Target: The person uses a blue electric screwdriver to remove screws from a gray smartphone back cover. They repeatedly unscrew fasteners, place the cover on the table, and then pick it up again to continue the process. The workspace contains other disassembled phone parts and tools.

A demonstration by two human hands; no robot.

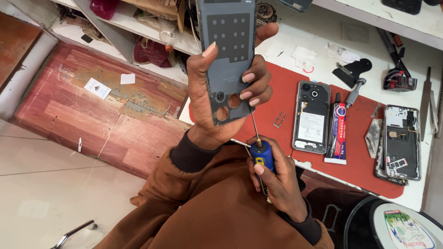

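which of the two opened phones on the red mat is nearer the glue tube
The opened phone with the white-labelled battery, lying right beside the glue tube. The other opened phone lies farther right, at the red mat's edge.

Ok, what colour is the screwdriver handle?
Blue with a yellow patch, gripped in the right hand; screwdriver, head view.

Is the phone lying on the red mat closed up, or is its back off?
Open. The phone on the red mat lies with its back cover off: the battery and camera parts show.
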